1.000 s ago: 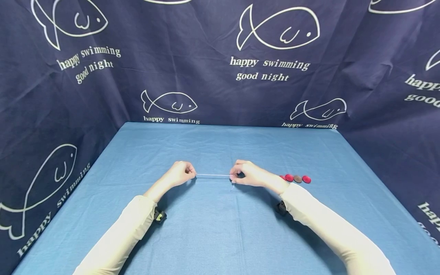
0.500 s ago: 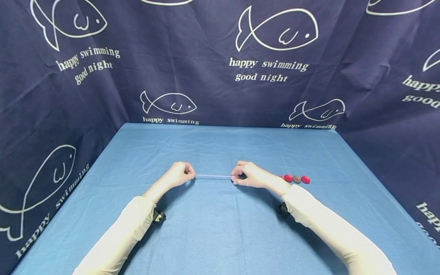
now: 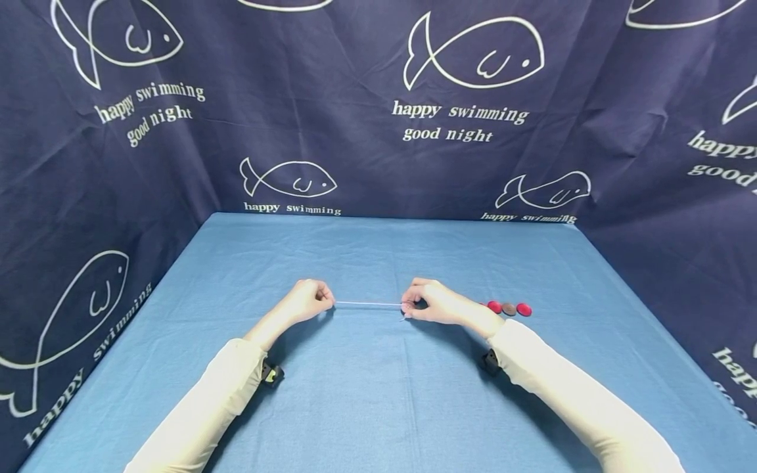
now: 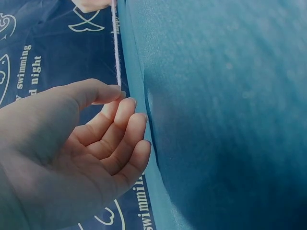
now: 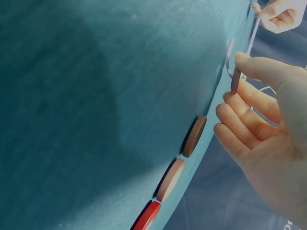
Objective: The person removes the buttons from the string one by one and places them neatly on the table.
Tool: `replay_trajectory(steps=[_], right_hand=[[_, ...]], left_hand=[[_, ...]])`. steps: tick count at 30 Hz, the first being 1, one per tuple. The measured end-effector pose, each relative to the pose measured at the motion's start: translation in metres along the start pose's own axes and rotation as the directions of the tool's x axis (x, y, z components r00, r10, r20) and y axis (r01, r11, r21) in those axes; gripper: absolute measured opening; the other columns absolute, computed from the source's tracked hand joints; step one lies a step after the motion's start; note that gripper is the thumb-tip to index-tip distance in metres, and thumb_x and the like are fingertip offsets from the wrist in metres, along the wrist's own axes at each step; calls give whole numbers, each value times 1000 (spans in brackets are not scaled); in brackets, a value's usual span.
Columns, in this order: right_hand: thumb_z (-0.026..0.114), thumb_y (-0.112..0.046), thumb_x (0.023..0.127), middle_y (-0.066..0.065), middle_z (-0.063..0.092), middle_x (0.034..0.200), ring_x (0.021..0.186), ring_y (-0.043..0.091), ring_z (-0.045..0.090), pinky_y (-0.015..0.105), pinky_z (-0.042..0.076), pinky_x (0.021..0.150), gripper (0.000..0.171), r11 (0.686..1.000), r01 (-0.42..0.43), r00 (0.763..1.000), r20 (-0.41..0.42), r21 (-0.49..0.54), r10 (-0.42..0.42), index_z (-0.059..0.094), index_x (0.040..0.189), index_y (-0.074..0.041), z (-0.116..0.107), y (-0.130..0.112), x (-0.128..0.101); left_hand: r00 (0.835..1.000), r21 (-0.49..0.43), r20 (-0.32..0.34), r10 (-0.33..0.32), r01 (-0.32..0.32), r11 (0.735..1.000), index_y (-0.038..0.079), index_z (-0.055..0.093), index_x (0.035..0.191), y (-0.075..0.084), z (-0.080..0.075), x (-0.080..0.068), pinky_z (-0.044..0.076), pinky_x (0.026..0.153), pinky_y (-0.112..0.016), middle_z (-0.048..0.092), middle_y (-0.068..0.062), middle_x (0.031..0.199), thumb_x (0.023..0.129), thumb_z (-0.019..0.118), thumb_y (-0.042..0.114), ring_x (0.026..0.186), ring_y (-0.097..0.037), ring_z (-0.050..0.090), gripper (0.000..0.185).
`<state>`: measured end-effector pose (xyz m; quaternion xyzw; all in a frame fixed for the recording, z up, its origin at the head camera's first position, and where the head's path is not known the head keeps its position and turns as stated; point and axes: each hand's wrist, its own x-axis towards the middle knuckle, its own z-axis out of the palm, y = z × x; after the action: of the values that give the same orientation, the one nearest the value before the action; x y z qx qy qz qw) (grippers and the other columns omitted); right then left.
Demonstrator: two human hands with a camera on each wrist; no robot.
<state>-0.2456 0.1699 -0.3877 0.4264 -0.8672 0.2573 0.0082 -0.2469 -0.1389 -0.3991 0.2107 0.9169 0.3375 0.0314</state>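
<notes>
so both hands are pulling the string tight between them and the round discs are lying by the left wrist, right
Not quite. The hands do hold the string taut between them, but the head view shows the discs lying by the right wrist, not the left.

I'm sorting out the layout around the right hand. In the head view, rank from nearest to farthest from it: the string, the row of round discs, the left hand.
1. The string: pinched in the right hand, running off to its left.
2. The row of round discs: on the table just behind the right wrist.
3. The left hand: at the string's far end.
</notes>
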Motion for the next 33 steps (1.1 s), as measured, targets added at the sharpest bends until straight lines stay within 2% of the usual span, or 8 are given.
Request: replay_trajectory(steps=[8, 19, 33], right_hand=[[68, -10, 83, 6, 57, 82, 76, 21, 56, 35, 49, 71, 7, 999, -38, 999, 15, 2, 38, 69, 90, -8, -1, 2, -4], [67, -11, 84, 5, 57, 81, 75, 20, 54, 33, 48, 70, 6, 999, -39, 999, 18, -11, 39, 69, 89, -8, -3, 3, -6], [69, -10, 82, 5, 57, 82, 75, 20, 56, 35, 49, 71, 7, 999, -51, 999, 19, 1, 51, 69, 89, -8, -6, 2, -10]], left_hand=[[1000, -7, 3, -10, 10, 1000, 6, 68, 80, -1, 0, 0, 45, 59, -24, 65, 0, 68, 82, 61, 8, 54, -6, 53, 7], [999, -12, 12, -45, 46, 999, 6, 67, 81, 0, -1, 0, 44, 56, -24, 64, -1, 67, 83, 61, 8, 53, -8, 52, 7], [999, 5, 5, -47, 47, 999, 5, 67, 82, 0, -2, -1, 45, 57, -25, 64, -2, 70, 85, 60, 10, 54, -8, 53, 8]])
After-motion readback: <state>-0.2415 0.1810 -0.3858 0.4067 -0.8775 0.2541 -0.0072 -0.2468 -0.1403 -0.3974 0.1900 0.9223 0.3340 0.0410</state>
